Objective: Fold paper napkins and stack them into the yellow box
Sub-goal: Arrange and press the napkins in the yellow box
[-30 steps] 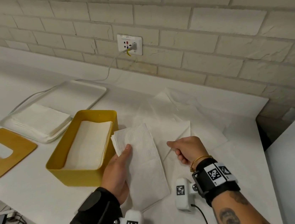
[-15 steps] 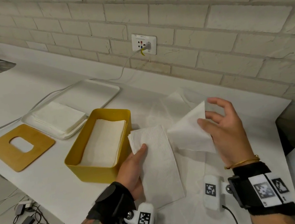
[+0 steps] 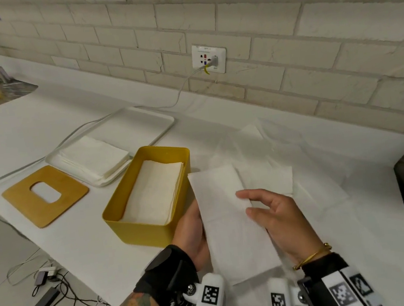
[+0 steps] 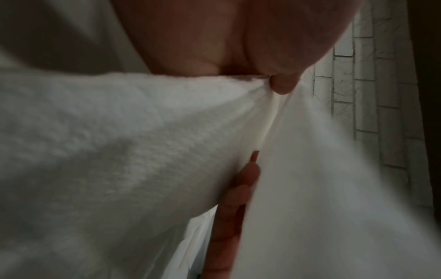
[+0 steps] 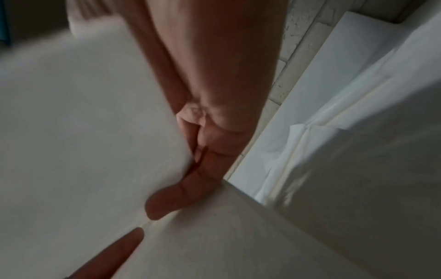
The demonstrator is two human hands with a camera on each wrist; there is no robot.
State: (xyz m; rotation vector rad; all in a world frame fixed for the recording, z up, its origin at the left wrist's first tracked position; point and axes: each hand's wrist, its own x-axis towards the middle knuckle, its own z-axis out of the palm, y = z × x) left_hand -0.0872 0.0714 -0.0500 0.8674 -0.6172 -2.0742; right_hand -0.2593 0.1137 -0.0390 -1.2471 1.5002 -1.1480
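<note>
Head view: we see the left hand gripping the folded napkin's left edge, just right of the yellow box (part-filled) near the bench's front edge; right hand fingers straight, resting on it. Left wrist view: thumb pinches the paper. Right wrist view: fingers lie flat on it.

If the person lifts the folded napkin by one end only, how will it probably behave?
The folded napkin is thin paper and creases under the left hand in the left wrist view, so it will probably droop rather than stay flat. It looks very light, so it may shift or unfold easily. The right hand lies on it with straight fingers, probably to keep the fold closed.
</note>
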